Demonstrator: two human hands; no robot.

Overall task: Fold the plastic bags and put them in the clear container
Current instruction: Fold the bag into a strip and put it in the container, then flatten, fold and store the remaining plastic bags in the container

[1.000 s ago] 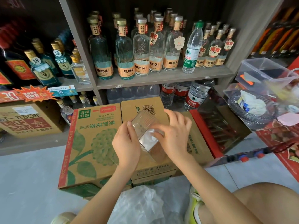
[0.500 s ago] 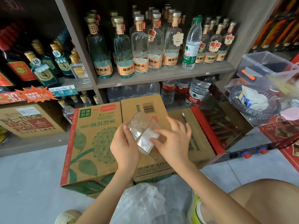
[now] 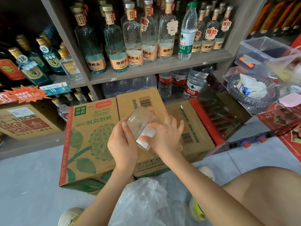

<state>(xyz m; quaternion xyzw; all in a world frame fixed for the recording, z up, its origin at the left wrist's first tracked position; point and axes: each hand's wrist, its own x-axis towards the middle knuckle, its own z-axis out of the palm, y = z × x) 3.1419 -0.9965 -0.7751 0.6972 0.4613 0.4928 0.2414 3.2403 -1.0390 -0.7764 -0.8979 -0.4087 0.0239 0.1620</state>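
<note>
My left hand (image 3: 122,144) grips a small clear container (image 3: 139,119), tilted on its side above the cardboard boxes (image 3: 91,132). A folded white plastic bag (image 3: 147,134) sits in the container's open mouth. My right hand (image 3: 166,136) presses on that bag with the thumb side, its fingers spread straight over the box top. A heap of loose, crumpled plastic bags (image 3: 146,201) lies on the floor between my knees, below both forearms.
Shelves of glass bottles (image 3: 133,38) and water bottles (image 3: 187,30) stand right behind the boxes. To the right, a glass counter holds a larger clear plastic box (image 3: 263,51) and a glass dish (image 3: 254,95). Grey floor lies to the left.
The white folded bag has gone further into the small container under my right hand, whose fingers have spread wider. My left hand keeps its hold on the container.
</note>
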